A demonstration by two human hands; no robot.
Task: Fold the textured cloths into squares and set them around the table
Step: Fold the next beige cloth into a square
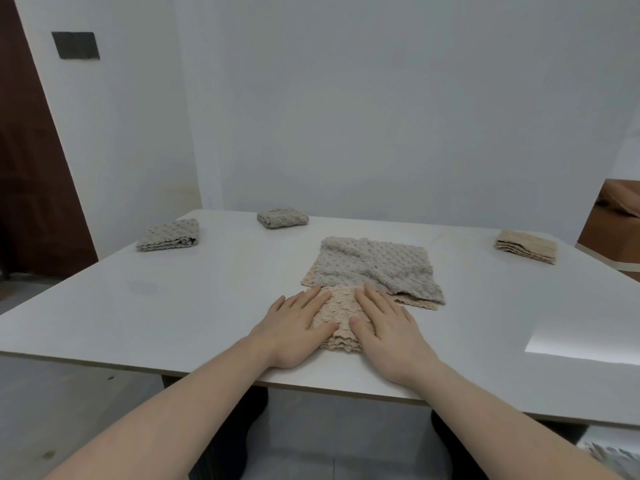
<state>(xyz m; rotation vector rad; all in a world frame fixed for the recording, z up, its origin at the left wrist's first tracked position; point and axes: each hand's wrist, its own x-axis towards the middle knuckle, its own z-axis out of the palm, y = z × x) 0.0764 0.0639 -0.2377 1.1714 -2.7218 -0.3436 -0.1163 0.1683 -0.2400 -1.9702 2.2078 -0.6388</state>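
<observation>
A folded beige textured cloth lies near the front edge of the white table. My left hand rests flat on its left side and my right hand flat on its right side, fingers spread. Just behind it lies a stack of unfolded cloths, a grey one on top of a beige one. Folded squares sit around the table: a grey one at the far left, a grey one at the far edge, and a beige one at the far right.
A white wall stands right behind the table. A dark brown door is at the left. A brown piece of furniture stands at the right. Floor shows below the table's front edge.
</observation>
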